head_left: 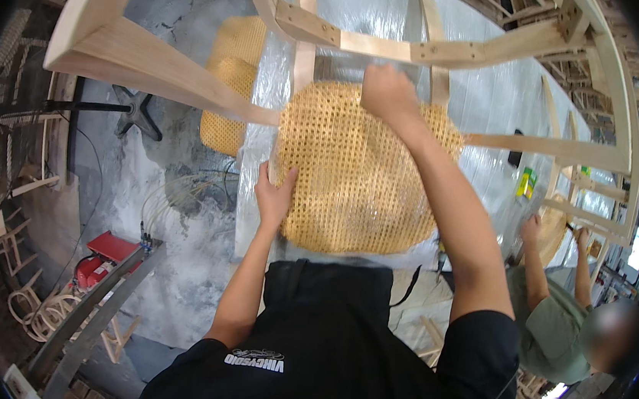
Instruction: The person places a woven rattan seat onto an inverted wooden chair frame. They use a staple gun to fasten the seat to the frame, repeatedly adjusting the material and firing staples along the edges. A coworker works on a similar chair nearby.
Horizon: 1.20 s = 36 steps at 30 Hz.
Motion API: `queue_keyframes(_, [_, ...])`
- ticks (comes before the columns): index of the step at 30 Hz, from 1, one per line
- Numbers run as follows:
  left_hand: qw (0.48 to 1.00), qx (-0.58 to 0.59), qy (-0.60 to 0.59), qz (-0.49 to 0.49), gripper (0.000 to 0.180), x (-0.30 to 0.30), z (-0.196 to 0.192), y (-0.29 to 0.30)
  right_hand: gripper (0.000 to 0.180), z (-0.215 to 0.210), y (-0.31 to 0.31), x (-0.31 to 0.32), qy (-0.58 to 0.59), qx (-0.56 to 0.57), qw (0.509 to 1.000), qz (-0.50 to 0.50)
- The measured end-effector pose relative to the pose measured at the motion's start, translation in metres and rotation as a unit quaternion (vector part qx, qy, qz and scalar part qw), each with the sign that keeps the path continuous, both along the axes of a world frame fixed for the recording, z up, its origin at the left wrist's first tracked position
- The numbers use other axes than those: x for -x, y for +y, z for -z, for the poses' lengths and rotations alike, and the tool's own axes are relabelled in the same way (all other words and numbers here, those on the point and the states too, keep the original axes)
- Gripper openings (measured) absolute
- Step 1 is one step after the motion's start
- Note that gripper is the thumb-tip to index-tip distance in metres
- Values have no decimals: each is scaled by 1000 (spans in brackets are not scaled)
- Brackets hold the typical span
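In front of me lies a woven cane seat panel (360, 173), tan and rounded at the corners, set in a pale wooden chair frame (170, 70). My left hand (273, 199) grips the seat's left edge, its thumb on the weave and its fingers down the outer side. Over the far edge of the panel, my right hand (387, 94) is closed in a fist. Whatever that fist holds, if anything, is hidden from this view. The frame's legs and rails rise around the seat.
Plastic-wrapped padding (491, 170) covers the bench under the chair. More woven cane panels (232, 83) lie to the left. A red fire extinguisher (93, 270) and a metal rail (84, 323) are at lower left. At right, a co-worker (561, 323) handles another piece.
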State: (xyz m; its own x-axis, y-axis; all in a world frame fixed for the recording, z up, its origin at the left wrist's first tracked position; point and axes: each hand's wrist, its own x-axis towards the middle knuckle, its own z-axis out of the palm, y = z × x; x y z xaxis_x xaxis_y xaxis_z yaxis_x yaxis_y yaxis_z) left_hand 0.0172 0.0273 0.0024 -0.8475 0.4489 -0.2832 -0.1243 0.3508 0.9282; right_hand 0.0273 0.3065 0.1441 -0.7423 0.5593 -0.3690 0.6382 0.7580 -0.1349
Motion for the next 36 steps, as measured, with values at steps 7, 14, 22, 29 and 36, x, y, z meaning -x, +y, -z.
queue_keyframes(7, [1000,-14,-6,23,45,-1,-1,4,27,-12,10,-44,93,-11,993,67])
queue_keyframes(14, [998,-55,6,30,46,-3,3,3,37,23,-74,-271,437,-60,818,370])
queue_keyframes(22, [997,-66,7,26,46,-6,2,3,42,136,-171,-399,260,-6,848,461])
queue_keyframes(29, [999,-30,1,28,53,-5,-5,7,42,157,-138,-408,196,-7,918,344])
queue_keyframes(36, [999,-15,7,32,57,-9,-3,1,50,138,-75,-403,192,-166,912,322])
